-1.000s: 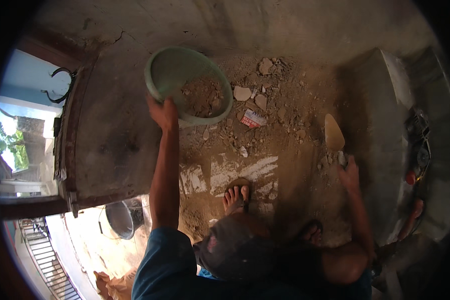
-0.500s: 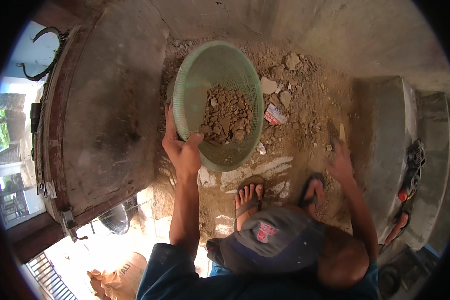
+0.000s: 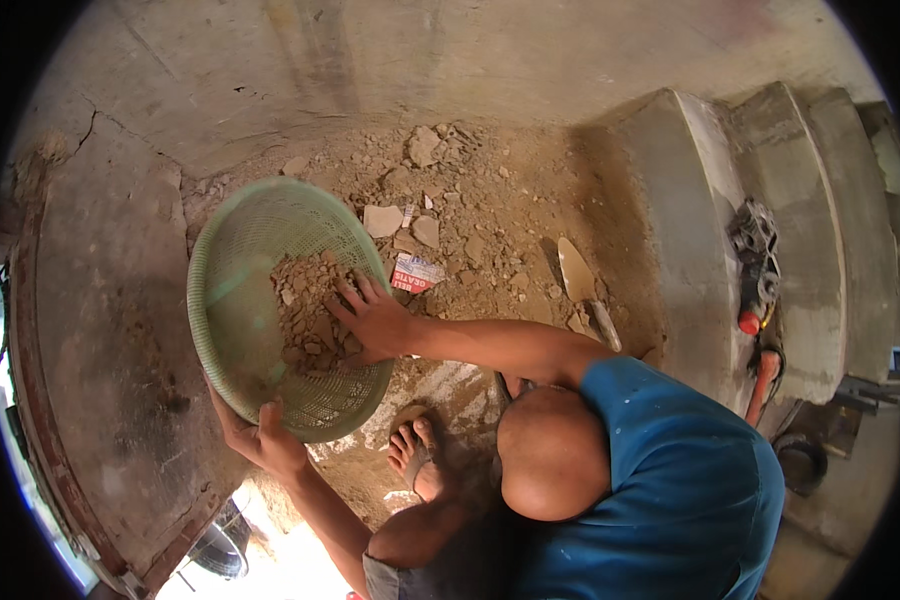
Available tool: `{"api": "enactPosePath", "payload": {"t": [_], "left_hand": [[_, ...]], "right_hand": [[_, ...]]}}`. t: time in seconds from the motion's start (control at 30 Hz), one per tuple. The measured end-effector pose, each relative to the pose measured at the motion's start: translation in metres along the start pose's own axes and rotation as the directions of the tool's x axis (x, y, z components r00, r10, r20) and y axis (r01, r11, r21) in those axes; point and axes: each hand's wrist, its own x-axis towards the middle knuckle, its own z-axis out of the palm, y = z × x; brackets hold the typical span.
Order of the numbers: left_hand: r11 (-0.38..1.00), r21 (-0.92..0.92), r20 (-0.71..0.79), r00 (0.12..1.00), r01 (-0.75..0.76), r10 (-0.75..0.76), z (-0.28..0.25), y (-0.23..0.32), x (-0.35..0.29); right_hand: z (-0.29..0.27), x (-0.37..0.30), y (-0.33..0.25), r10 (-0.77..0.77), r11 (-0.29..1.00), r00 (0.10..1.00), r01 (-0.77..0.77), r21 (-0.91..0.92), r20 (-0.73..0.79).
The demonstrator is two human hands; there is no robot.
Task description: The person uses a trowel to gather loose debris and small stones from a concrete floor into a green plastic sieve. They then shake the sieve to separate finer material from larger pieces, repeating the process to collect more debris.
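A green mesh plastic basket [image 3: 225, 340] stands tilted over the ground, its open side facing me. Broken rubble [image 3: 305, 305] lies inside, heaped toward the right wall. My left hand [image 3: 268, 438] grips the lower left rim, thumb over the edge and fingers on the outside. My right hand [image 3: 378, 318] reaches across into the basket with its fingers spread against the rubble; nothing shows in its grasp. A pointed trowel [image 3: 577, 272] with a light handle rests on the dirt right of my forearm.
Loose debris [image 3: 470, 200] covers the floor, with a red and white packet [image 3: 415, 273] and pale shards [image 3: 383, 220]. Concrete steps [image 3: 700, 250] rise at the right, carrying a power tool [image 3: 758, 260]. A wall [image 3: 110, 330] stands left. My sandalled foot [image 3: 420, 465] is below the basket.
My right hand has come from beside the trowel into the basket, onto the rubble. The view has shifted, so the basket appears farther left and lower; my left hand still holds its rim.
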Motion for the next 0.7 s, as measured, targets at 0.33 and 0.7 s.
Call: {"api": "enactPosePath", "payload": {"t": [0.33,0.7], "left_hand": [[1.000,-0.012,-0.026,1.000,0.016,-0.016,0.021,0.013,0.001],[0.996,0.092,-0.060,0.998,0.006,0.000,0.019,0.012,0.004]], "right_hand": [[-0.005,-0.011,0.009,-0.080,0.997,0.991,0.080,-0.012,-0.103],[-0.002,0.001,0.015,-0.054,0.992,0.997,0.047,0.116,0.057]]}}
